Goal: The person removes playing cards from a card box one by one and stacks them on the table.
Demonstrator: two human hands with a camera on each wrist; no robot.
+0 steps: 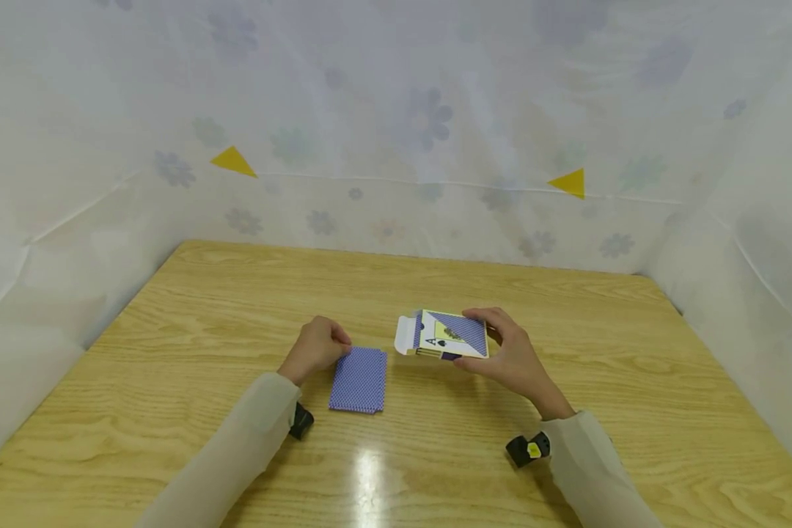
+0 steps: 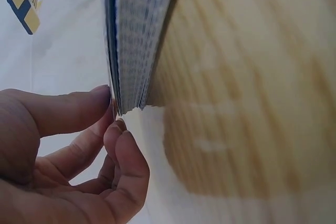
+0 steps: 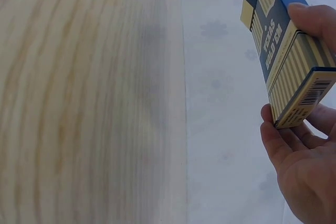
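A stack of playing cards (image 1: 358, 380) with blue patterned backs lies face down on the table, its edges slightly uneven. My left hand (image 1: 318, 346) is at the stack's far left corner, thumb and curled fingertips pinching the edge of the topmost card or cards (image 2: 111, 51); how many cannot be told. To the right, my right hand (image 1: 504, 352) grips a playing-card box (image 1: 458, 339) above the table, thumb on one side and fingers on the other. The box's white end flap (image 1: 405, 335) hangs open toward the left. "Texas Hold 'Em" is printed on its side (image 3: 275, 35).
The wooden table (image 1: 567, 308) reaches back to a white flowered curtain (image 1: 396, 95), which also hangs on both sides. Two yellow triangles (image 1: 235, 161) are on the back curtain. Each wrist carries a small black camera (image 1: 528, 449).
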